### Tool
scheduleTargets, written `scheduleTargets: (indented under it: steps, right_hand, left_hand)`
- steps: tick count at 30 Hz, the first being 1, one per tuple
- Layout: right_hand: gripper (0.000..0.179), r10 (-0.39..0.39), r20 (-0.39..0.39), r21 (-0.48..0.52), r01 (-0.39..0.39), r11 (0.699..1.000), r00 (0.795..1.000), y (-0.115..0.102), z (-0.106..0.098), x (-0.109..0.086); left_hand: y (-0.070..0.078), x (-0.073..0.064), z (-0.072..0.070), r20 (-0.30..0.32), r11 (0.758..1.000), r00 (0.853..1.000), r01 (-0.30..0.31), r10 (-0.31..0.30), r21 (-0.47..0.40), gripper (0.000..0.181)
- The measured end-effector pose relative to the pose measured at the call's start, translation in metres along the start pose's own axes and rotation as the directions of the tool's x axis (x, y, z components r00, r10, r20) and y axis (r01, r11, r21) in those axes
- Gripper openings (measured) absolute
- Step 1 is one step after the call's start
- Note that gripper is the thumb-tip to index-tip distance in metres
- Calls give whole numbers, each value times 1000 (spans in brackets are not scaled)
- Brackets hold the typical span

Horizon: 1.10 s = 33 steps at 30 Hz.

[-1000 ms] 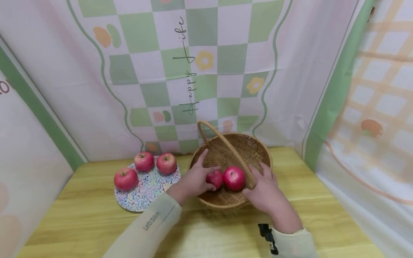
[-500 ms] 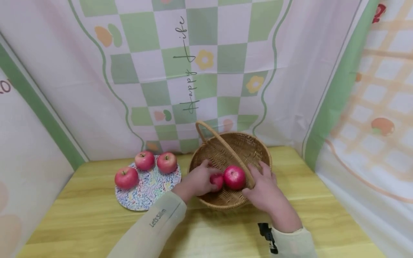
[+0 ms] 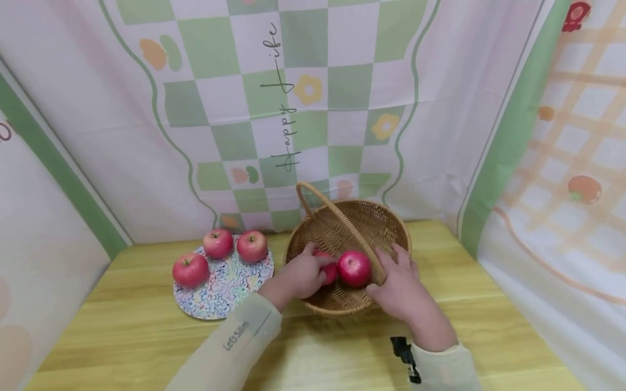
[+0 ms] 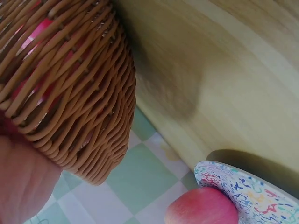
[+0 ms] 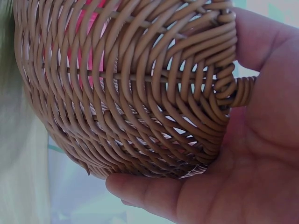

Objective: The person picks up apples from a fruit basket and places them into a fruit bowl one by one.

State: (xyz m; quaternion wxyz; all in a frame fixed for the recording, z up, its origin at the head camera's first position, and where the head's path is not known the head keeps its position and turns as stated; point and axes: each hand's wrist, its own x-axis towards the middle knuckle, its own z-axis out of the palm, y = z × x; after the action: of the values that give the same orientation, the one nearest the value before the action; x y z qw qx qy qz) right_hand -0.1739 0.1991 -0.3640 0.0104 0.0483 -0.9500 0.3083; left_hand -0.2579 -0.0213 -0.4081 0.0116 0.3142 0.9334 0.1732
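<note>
In the head view, a round wicker basket (image 3: pixel 381 228) with an arched handle (image 3: pixel 337 209) stands on the table, holding two red apples. My left hand (image 3: pixel 299 276) reaches over its left rim and grips the left apple (image 3: pixel 331 272), which the fingers partly hide. Close beside it lies the second apple (image 3: pixel 355 269). At the right front rim, near the foot of the handle, my right hand (image 3: pixel 403 288) holds the basket. The right wrist view shows that hand (image 5: pixel 275 121) against the basket's woven wall (image 5: pixel 140 70), with fingers on either side of the handle's foot.
To the left lies a round patterned plate (image 3: pixel 220 298) bearing three apples: a left one (image 3: pixel 191 270), a rear one (image 3: pixel 218 244) and a right one (image 3: pixel 252 247). A checkered curtain (image 3: pixel 303 108) hangs behind the wooden table (image 3: pixel 318 347).
My left hand's spread fingers have curled in around the left apple, hiding more of it. The right hand and basket have stayed nearly still.
</note>
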Motion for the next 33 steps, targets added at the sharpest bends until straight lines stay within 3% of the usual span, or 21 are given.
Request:
scheduleTargets:
  steps: [3,9,14,25,33]
  right_hand:
    - [84,3,8,-1,-3,1000,1000,0,0,1]
    - [85,12,26,4,-12,1000,1000,1,1,0]
    - [86,6,21,0,-6,1000,1000,0,0,0]
    - [87,15,29,4,-15,1000,999,-1,1,-1]
    - [88,0,21,-3,0,1000,1000,-2,1,1]
  left_hand:
    - [1,2,1,-29,1000,1000,1,0,31,47]
    - [-4,4,5,-127,981,992,15,10,194,53]
    - [-7,2,3,-115,971,993,1,27,238,46]
    - [-10,0,-2,-63,985,997,-34,45,170,36]
    - [-18,-3,-4,-9,991,999,-51,53,126,53]
